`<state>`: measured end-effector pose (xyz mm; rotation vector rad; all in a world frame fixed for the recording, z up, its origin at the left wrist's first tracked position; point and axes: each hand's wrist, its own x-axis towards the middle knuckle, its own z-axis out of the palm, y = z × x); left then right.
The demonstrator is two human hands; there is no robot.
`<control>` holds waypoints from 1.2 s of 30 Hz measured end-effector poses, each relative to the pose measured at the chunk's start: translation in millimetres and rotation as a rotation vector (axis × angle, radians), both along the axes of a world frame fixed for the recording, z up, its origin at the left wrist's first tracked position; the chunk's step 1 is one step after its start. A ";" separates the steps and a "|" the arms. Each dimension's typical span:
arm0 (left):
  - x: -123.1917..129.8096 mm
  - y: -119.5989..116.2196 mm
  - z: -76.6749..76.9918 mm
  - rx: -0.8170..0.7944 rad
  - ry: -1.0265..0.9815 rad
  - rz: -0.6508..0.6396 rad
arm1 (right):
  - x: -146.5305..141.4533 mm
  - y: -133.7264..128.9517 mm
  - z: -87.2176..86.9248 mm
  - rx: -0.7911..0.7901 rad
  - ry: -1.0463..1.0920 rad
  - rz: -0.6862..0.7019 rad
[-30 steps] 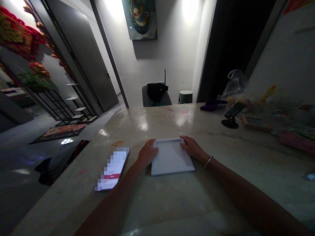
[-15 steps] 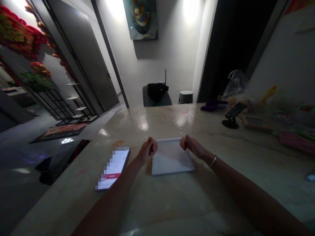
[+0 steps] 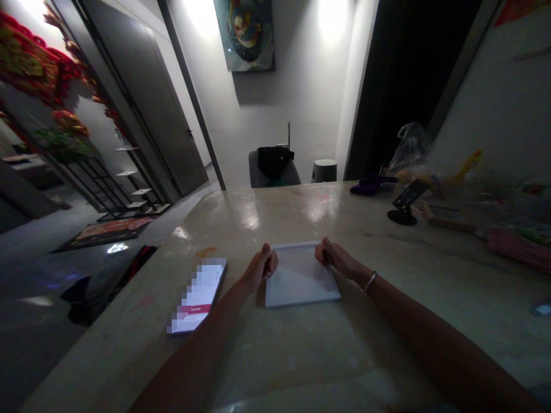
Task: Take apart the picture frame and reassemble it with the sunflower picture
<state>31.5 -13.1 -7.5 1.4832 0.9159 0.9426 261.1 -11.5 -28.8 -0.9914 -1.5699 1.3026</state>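
A white square tray (image 3: pixel 301 276) is lying on the marble counter (image 3: pixel 275 367), with the left hand (image 3: pixel 260 267) and the right hand (image 3: pixel 334 259) resting in loose fists at its far corners. A pixelated phone (image 3: pixel 197 295) is lying to the tray's left, a phone stand (image 3: pixel 404 207) is standing far right, and a grey chair (image 3: pixel 275 169) is standing beyond the counter beneath a painting (image 3: pixel 245 34).

Glossy stone counter (image 3: pixel 275 367); matt plastic tray (image 3: pixel 301 278).

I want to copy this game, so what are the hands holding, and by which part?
Nothing shows as held. The left hand and right hand are curled into fists by the far corners of the white tray, not gripping it.
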 end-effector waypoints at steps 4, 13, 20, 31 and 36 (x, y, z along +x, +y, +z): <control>-5.9 9.0 -4.7 0.052 -0.036 0.232 | 8.8 10.0 -7.9 0.038 -0.056 -0.305; -8.6 19.2 -19.4 0.213 0.444 0.497 | 19.7 20.5 -14.6 0.095 -0.611 -0.422; -4.2 19.7 -21.7 0.236 0.632 0.447 | 12.2 12.5 -4.6 0.010 -0.235 -0.333; 17.6 9.1 -18.3 0.040 0.280 0.368 | 3.7 5.5 14.8 -0.179 0.723 -0.108; 19.3 1.9 -9.5 -0.094 0.178 0.240 | 1.9 -2.3 22.0 -0.110 0.704 -0.013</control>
